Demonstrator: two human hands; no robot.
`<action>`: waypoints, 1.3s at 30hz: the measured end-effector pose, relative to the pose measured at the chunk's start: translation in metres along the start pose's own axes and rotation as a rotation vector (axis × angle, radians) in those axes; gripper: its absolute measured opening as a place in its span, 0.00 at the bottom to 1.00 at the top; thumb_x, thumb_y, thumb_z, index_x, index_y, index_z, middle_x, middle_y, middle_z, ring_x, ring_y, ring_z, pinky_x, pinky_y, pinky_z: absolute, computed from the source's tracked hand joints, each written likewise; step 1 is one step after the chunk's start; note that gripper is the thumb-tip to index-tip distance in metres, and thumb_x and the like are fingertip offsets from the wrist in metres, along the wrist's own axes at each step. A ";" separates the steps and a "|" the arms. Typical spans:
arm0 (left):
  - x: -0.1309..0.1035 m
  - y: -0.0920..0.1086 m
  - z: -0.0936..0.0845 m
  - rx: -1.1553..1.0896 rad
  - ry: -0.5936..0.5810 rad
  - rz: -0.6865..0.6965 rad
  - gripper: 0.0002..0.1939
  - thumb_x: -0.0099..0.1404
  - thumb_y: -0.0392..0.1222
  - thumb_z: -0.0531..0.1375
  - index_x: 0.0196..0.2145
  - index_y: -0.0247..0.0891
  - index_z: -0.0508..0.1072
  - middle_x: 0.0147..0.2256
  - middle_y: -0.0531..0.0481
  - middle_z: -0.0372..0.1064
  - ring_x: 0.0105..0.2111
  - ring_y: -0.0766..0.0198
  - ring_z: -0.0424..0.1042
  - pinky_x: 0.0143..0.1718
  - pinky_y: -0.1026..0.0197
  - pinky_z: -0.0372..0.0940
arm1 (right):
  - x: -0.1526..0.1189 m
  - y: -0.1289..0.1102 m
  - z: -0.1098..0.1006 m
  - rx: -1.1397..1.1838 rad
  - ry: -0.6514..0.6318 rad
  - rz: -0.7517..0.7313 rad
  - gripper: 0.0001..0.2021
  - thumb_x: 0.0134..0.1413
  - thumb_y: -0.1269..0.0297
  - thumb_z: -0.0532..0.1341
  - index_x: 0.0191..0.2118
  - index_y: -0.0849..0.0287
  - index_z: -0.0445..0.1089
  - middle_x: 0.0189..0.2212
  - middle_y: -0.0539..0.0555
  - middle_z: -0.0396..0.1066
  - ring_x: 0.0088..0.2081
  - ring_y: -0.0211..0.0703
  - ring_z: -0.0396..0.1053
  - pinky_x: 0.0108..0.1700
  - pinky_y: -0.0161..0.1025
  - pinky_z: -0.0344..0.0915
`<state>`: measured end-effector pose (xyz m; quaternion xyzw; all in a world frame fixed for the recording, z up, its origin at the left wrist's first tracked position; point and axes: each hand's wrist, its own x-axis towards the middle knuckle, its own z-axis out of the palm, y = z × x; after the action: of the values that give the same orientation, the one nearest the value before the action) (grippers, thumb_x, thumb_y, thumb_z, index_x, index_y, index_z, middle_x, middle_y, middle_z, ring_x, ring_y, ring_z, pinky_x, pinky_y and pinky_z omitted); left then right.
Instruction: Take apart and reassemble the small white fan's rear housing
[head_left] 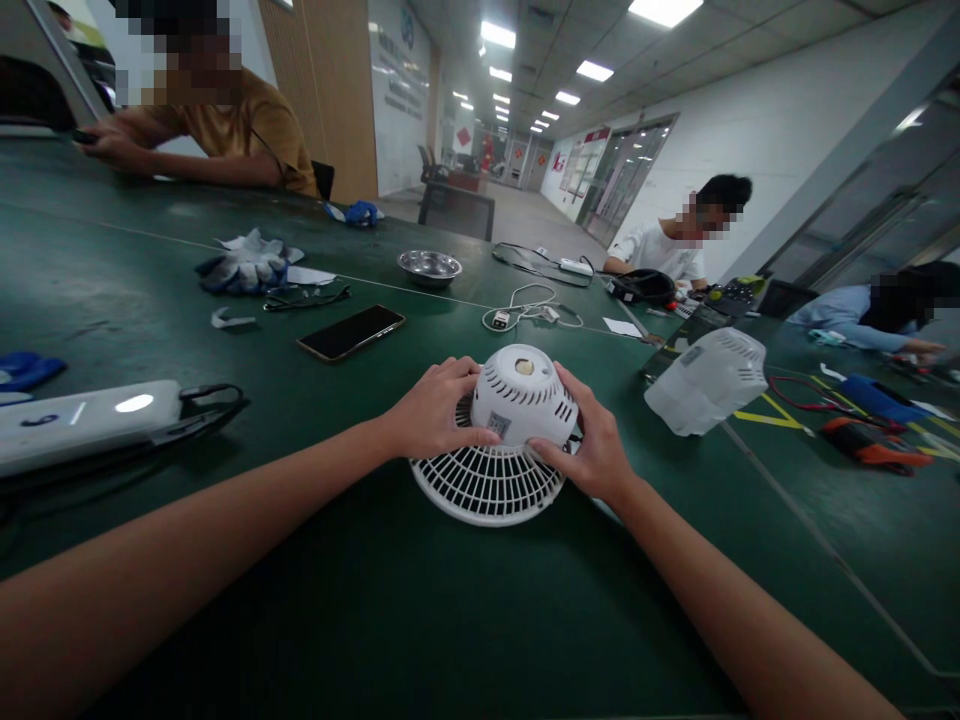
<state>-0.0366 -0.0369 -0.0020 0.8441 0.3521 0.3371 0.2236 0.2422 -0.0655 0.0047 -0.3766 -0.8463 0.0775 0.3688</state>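
Note:
A white, dome-shaped motor housing [517, 385] with vent slots and a small printed label sits over a round white fan grille [491, 490] on the green table. My left hand [439, 410] holds the housing's left side, its thumb near the label. On the other side, my right hand [592, 435] grips the housing with its thumb at the lower front edge and its fingers along the side. The grille's ribs spread toward me below the housing. Part of the housing's lower rim is hidden by my hands.
Beyond my hands lie a phone [352, 332], a coiled white cable [532, 308], a metal bowl [430, 266] and gloves [251, 262]. A white plastic cover [709, 380] stands right; a long white device [90, 425] lies left. Several people sit around the table.

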 end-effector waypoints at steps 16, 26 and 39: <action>-0.010 -0.003 0.021 -0.040 0.071 0.126 0.69 0.54 0.64 0.72 0.77 0.44 0.34 0.74 0.32 0.46 0.69 0.28 0.57 0.66 0.28 0.55 | -0.011 0.000 0.008 0.363 -0.092 0.063 0.47 0.57 0.54 0.67 0.75 0.41 0.41 0.40 0.54 0.77 0.27 0.47 0.73 0.25 0.45 0.72; -0.005 0.008 0.020 0.085 0.135 0.238 0.57 0.58 0.55 0.70 0.74 0.48 0.42 0.69 0.34 0.57 0.60 0.37 0.68 0.59 0.35 0.66 | -0.007 -0.001 0.006 0.440 -0.108 0.098 0.46 0.53 0.62 0.68 0.73 0.40 0.47 0.34 0.49 0.76 0.26 0.45 0.73 0.24 0.41 0.70; -0.002 -0.003 0.018 0.114 0.090 0.292 0.57 0.58 0.69 0.68 0.75 0.46 0.46 0.69 0.34 0.58 0.64 0.34 0.64 0.63 0.30 0.60 | -0.003 -0.007 0.001 0.396 -0.143 0.116 0.44 0.53 0.59 0.71 0.71 0.42 0.50 0.38 0.51 0.77 0.28 0.45 0.74 0.27 0.44 0.74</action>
<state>-0.0262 -0.0391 -0.0171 0.8816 0.2538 0.3830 0.1079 0.2394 -0.0724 0.0049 -0.3385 -0.8154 0.2900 0.3694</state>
